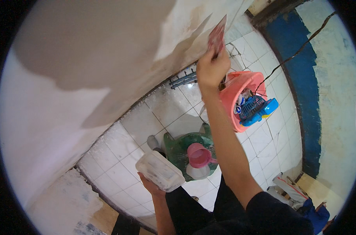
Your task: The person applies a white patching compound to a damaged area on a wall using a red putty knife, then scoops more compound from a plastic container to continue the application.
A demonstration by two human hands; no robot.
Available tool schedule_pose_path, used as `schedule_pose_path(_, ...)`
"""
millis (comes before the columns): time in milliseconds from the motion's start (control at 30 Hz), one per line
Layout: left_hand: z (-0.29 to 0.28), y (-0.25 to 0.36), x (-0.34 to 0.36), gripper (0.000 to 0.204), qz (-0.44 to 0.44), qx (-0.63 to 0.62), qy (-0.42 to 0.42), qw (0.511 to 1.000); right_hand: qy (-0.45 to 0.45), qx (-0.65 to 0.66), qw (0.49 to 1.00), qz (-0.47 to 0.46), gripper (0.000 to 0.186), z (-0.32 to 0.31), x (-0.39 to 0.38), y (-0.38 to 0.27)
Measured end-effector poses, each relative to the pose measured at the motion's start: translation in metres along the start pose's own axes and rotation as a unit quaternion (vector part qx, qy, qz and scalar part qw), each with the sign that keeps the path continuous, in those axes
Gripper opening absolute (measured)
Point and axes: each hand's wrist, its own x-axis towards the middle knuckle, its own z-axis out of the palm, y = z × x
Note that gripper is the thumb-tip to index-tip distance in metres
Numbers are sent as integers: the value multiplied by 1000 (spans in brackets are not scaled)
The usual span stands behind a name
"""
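My right hand (214, 64) grips a flat, pointed reddish scraper (218, 32), held up near the plastered wall (107, 51), which carries shadows; whether the blade touches it I cannot tell. My left hand (154, 184) holds a translucent rectangular plastic container (159, 170) with pale smears inside. Just beyond the container stands a green plastic stool (178, 141), bearing a pink mug (198, 156) and a white rounded item (197, 172) beneath the mug.
A pink tub (230, 100) with a blue fan (258, 111) and other items stands right, a cord (299, 51) rising from it. Grey pipes (182, 81) lie along the wall's foot on white tiles (115, 145). A blue-and-cream wall (291, 86) borders the right; bags (287, 188) lie lower right.
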Motion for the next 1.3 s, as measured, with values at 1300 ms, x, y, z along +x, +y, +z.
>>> schedule_pose_path(1300, 4, 65, -148, 64, 121, -145, -51, 981, -271, 179, 942, 84, 24, -38, -111, -222)
